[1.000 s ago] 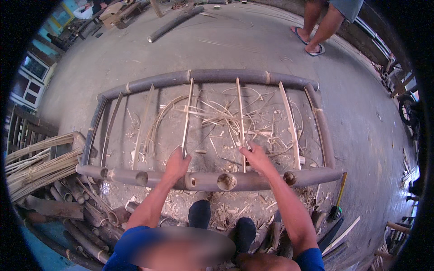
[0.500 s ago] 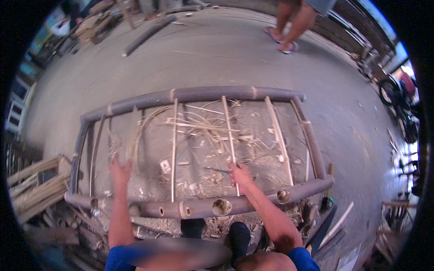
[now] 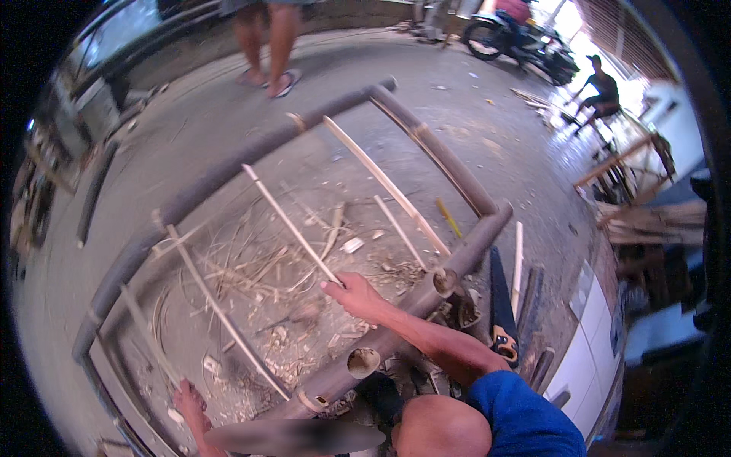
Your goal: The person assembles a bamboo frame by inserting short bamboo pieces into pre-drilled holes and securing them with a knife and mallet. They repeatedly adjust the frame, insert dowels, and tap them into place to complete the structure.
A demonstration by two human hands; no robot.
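Observation:
A large ladder-like frame of dark bamboo poles (image 3: 217, 177) lies on the floor before me, with pale bamboo slats crossing between its long sides. My right hand (image 3: 356, 295) is closed round the near part of one slat (image 3: 285, 221), close to the near pole (image 3: 403, 314), which has round holes cut in it. Toward the left end, my left hand (image 3: 192, 405) has its fingers curled on another slat (image 3: 151, 335). One more slat (image 3: 225, 320) crosses between my hands, untouched. Wood chips and thin shavings (image 3: 259, 266) are scattered within the frame.
A hand saw (image 3: 501, 305) lies beyond the frame's near right corner. A person's legs (image 3: 266, 53) in sandals stand past the far pole. Farther off are a motorbike (image 3: 518, 46) and a seated person (image 3: 601, 91). A loose dark pole (image 3: 97, 194) lies at far left.
The view has swung to the right. My left hand, previously blurred over the left slats, is now closed on one. My right hand stays at its slat; the thin dark tool beside it is no longer distinct.

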